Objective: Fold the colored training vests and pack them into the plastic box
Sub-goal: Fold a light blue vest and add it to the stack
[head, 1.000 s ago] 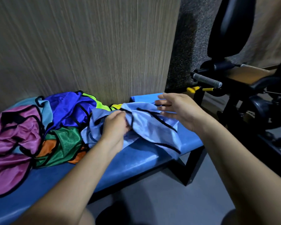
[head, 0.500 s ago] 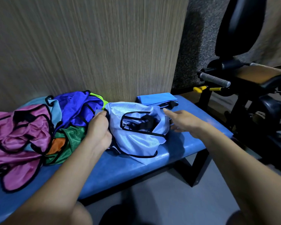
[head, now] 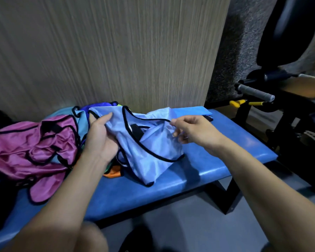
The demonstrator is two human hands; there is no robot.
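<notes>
Progress was slight — I noted my left hand gripping and my right hand pinching the light blue vest, unfolded between them. Left of both, the heaped vests awaited folding; no plastic box visible.

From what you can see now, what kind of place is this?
Probably a gym or sports room. An exercise machine with a padded seat and a grip handle stands on the right, and colored training vests lie on a blue padded bench.
</notes>
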